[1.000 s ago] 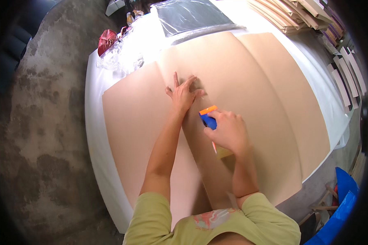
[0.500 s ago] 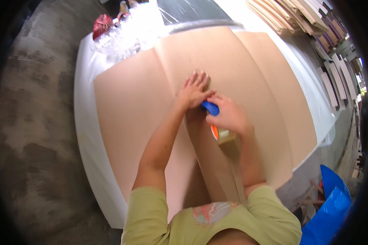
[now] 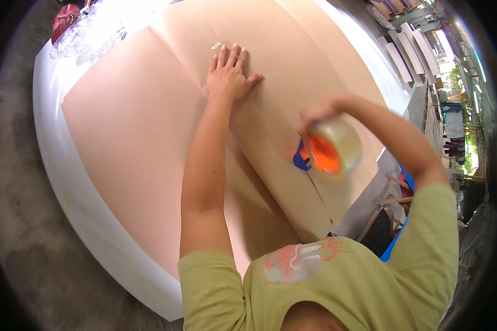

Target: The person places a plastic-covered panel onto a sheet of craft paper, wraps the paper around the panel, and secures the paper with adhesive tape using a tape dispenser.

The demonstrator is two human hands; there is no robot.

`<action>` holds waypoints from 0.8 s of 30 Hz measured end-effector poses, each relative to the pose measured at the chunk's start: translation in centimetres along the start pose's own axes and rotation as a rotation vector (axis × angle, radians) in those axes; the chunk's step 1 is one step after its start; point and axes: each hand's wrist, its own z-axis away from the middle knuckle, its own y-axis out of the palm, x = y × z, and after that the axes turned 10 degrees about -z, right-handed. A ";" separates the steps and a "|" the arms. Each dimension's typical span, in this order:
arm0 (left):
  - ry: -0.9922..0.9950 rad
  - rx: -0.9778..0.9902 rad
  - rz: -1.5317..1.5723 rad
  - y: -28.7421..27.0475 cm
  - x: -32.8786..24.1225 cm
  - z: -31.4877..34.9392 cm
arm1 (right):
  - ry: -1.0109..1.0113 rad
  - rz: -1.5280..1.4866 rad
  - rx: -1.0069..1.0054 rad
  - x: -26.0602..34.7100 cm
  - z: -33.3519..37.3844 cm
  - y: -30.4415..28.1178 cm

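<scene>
A large sheet of brown cardboard (image 3: 121, 110) with folded panels covers the table in front of me. My left hand (image 3: 229, 80) lies flat on it near a lengthwise fold, fingers spread. Just beyond those fingertips, a short shiny piece of clear tape (image 3: 217, 46) sticks to the cardboard. On the right, my right hand (image 3: 321, 115) grips a tape dispenser (image 3: 323, 154), raised above the cardboard and blurred by motion. It has blue and orange parts and a wide roll of clear tape. The right fingers are partly hidden behind the roll.
White sheeting (image 3: 52, 118) shows around the cardboard. Crumpled clear plastic (image 3: 88, 36) and a red bundle (image 3: 65, 22) lie at the far left. White boards (image 3: 408, 58) are stacked at the far right. Wooden legs (image 3: 389, 201) stand close by on the right. Concrete floor (image 3: 16, 220) runs along the left.
My right hand has moved right and lifted the tape dispenser off the fold, away from my left hand. The clear tape piece now shows beyond my left fingers. The whole view has shifted.
</scene>
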 end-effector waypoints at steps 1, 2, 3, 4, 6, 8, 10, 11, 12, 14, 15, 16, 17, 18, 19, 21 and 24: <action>0.000 0.000 0.005 0.0 -0.1 0.2 | 0.117 -0.213 0.198 0.3 -2.5 -2.3; 0.005 -0.002 0.008 0.0 -0.2 0.4 | -0.139 -0.092 0.293 -0.4 -5.2 -3.2; -0.004 -0.005 0.003 -0.2 0.1 0.5 | -0.397 0.049 0.392 0.9 -6.5 -3.3; -0.008 -0.012 0.011 -0.3 0.2 0.4 | -0.059 -0.022 0.361 1.1 -6.8 -3.5; -0.013 0.000 0.023 0.0 0.6 0.8 | 0.282 -0.031 0.269 3.6 -5.1 -2.9; -0.021 -0.005 0.014 0.2 1.0 1.0 | 0.305 0.021 0.222 4.5 -3.4 -1.9; -0.011 -0.009 0.000 0.0 0.8 0.7 | 0.314 0.016 0.145 3.7 -2.7 -1.8; -0.003 -0.002 -0.002 -0.1 0.4 0.5 | 0.091 0.066 0.455 1.6 -4.8 -1.8; 0.011 0.009 -0.003 -0.3 -0.2 0.4 | -0.141 0.116 0.758 -1.8 -6.5 -1.7; -0.030 0.003 -0.038 -0.8 1.0 0.7 | -0.598 0.063 0.767 -6.1 -4.9 3.5; -0.001 -0.003 -0.003 -0.7 -0.7 0.4 | -0.223 0.037 0.680 -8.3 -4.5 5.9; 0.002 0.001 -0.016 -0.6 -0.4 0.7 | 0.137 0.047 0.614 -9.3 -4.7 7.1; 0.005 0.004 -0.029 -0.7 0.2 0.8 | -0.008 -0.238 0.351 -12.3 -3.0 7.0; 0.002 -0.001 -0.056 -1.3 0.6 0.9 | -0.162 -0.508 0.079 -16.5 -0.7 6.0; -0.010 -0.039 -0.087 -1.3 -0.4 1.4 | -0.341 -0.653 0.212 -21.1 1.0 4.6; -0.032 -0.107 -0.143 -0.3 -2.7 3.9 | -0.685 -1.041 0.092 -28.1 4.9 4.4; 0.190 0.095 -0.037 -1.2 -12.7 13.0 | -1.160 -1.524 -0.188 -40.1 5.3 5.8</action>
